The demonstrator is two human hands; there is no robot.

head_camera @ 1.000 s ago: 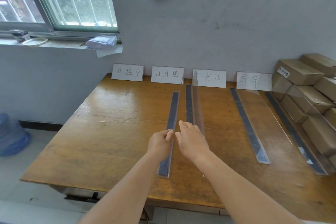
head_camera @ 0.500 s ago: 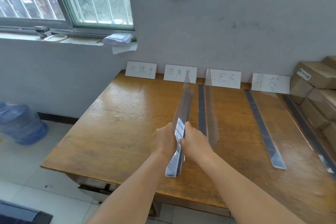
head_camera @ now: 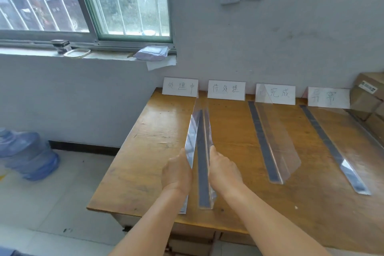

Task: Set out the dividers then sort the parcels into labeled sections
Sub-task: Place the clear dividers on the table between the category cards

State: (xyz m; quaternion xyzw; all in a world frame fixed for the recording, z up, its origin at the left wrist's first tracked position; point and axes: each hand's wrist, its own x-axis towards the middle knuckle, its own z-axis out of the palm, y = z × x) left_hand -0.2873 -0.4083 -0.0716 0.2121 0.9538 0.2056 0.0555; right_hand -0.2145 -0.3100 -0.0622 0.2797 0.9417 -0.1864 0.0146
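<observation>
Both hands clamped on one clear divider (head_camera: 200,151): left hand (head_camera: 176,172) on its left face, right hand (head_camera: 224,170) on its right. Standing on the table (head_camera: 145,162), running toward the leftmost labels (head_camera: 180,86).

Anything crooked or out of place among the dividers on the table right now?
The clear acrylic divider with a dark base strip between both hands sits toward the wooden table's left side, its far end between the first two white label cards. It seems tilted rather than upright. The other dividers look settled.
</observation>
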